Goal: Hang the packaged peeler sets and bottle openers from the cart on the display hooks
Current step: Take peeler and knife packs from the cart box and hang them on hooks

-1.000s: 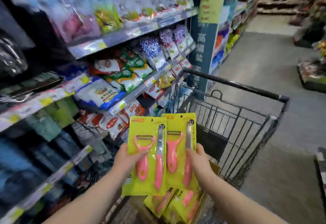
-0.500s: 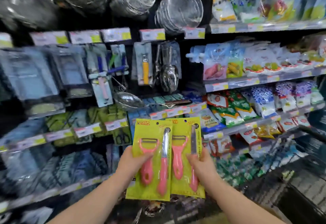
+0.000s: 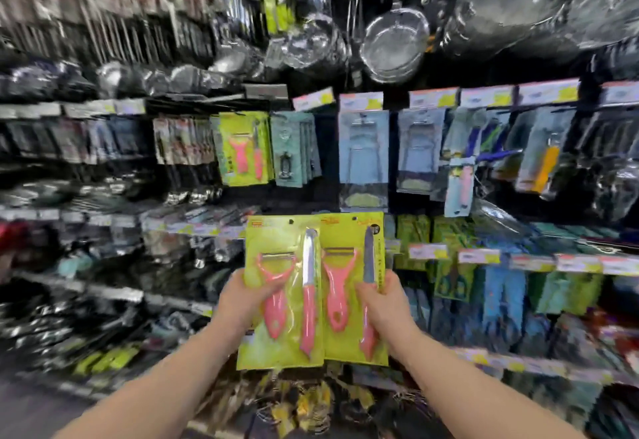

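I hold two packaged peeler sets side by side in front of the display wall, each a yellow-green card with a pink peeler and a pink-handled knife. My left hand (image 3: 242,298) grips the left peeler set (image 3: 281,328) at its left edge. My right hand (image 3: 385,300) grips the right peeler set (image 3: 345,259) at its right edge. Above and to the left, the same kind of hanging peeler sets (image 3: 243,148) fill one hook. Teal bottle opener packs (image 3: 294,148) hang right beside them. The cart is out of view.
Hooks with blue and teal carded tools (image 3: 363,148) run to the right under price tags (image 3: 361,100). Metal strainers and bowls (image 3: 394,44) hang above. Shelves of dark and green packaged goods (image 3: 449,266) sit lower down. The picture is blurred by motion.
My view has swung left from the cart and food shelves to the kitchen tool wall. Both hands have kept the two peeler sets and raised them toward the hooks.
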Demonstrator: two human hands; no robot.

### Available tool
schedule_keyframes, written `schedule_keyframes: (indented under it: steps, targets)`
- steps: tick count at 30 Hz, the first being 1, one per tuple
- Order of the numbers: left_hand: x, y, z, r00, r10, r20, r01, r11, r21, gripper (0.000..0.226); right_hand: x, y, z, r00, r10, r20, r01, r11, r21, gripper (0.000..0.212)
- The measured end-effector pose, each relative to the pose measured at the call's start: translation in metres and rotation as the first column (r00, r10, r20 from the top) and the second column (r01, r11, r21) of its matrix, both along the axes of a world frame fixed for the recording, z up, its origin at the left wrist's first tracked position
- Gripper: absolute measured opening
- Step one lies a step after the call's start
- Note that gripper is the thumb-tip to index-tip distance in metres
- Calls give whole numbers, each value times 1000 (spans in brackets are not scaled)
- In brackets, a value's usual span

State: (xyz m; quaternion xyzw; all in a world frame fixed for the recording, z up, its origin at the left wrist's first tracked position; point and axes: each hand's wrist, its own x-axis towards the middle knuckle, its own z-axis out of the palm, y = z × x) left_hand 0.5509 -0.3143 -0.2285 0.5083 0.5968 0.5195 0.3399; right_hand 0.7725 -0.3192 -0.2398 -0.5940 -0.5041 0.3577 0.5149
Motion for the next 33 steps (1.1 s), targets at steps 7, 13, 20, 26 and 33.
schedule_keyframes:
  steps: [7, 13, 20, 26, 33]
  targets:
    - [-148, -19, 7, 986, 167, 29, -168, 985, 29, 44, -148, 11, 20, 984, 178, -2, -178, 984, 29, 53]
    - [-196, -3, 16, 980, 180, 89, -185, 981, 52, 96, -206, 36, 35, 973, 230, 40, -232, 970, 69, 40]
    - [-234, 48, 43, 973, 224, 58, -230, 964, 131, 73, -247, 111, 57, 969, 240, 62, -246, 961, 128, 36]
    - [-265, 126, 73, 974, 203, 99, -218, 960, 179, 103, -273, 204, 85, 977, 214, 19, -213, 952, 222, 27]
    - [-278, 234, 92, 977, 179, 117, -199, 960, 195, 68, -287, 304, 119, 980, 192, 46, -197, 947, 255, 71]
